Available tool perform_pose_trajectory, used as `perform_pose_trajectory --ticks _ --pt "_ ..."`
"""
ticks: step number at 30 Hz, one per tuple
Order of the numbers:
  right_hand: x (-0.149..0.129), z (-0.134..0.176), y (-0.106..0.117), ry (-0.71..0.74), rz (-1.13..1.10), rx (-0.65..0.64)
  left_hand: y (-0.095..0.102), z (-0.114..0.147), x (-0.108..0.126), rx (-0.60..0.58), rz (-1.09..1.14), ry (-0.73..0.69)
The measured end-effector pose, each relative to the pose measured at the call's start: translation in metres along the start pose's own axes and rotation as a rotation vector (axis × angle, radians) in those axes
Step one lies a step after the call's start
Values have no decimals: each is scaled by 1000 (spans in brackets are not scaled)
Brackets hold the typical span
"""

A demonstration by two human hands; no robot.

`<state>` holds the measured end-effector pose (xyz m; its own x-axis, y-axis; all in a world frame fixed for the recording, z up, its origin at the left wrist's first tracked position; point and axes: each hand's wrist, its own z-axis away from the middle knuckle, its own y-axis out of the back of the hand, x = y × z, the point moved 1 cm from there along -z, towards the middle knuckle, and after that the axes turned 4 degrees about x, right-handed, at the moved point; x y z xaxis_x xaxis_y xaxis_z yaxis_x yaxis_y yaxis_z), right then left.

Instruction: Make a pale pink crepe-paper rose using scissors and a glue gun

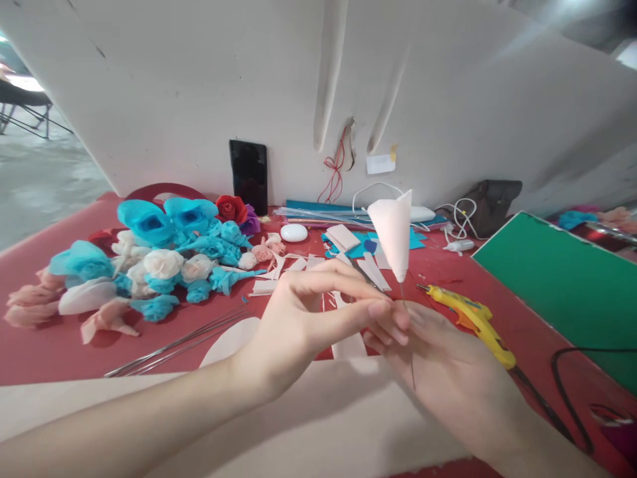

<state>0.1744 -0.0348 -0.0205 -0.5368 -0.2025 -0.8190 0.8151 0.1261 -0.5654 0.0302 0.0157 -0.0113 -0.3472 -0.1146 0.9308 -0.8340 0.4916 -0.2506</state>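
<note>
A pale pink paper cone stands upright, wide end up, on a thin wire stem. My right hand grips this stem just below the cone, and the wire's lower end runs down past the palm. My left hand is closed in a pinch beside the stem, thumb and forefinger tips together against the right fingers. Whatever lies between those left fingertips is too small to make out. Behind the hands, pale paper scraps are scattered over the red tabletop.
Blue, white and pink paper flowers are heaped at left, with bare wires before them. A yellow glue gun lies right of my hands, near a green board. A phone leans on the wall. Large pale paper covers the front.
</note>
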Motion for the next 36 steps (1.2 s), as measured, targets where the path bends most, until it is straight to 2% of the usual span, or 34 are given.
perform_pose_trajectory --ticks 4,9,15,19,26,30,33,36 --pt "3 -1 3 57 62 200 -2 2 2 -6 -10 -25" --pt "2 -2 2 105 138 282 -6 3 3 21 -78 96" --pt "2 -3 0 132 149 215 -7 1 3 -19 -134 286" --pt "3 -2 1 117 176 207 -7 1 3 -31 -133 344" --pt "-3 -1 1 78 212 199 -8 -1 4 -49 -164 324" --pt "-4 -3 4 20 68 174 -3 -4 0 80 -45 225" --pt "-2 -3 4 -71 -66 65 0 -7 -2 166 10 169" --pt "0 -3 3 -112 -128 -53 -1 -7 -3 168 29 194"
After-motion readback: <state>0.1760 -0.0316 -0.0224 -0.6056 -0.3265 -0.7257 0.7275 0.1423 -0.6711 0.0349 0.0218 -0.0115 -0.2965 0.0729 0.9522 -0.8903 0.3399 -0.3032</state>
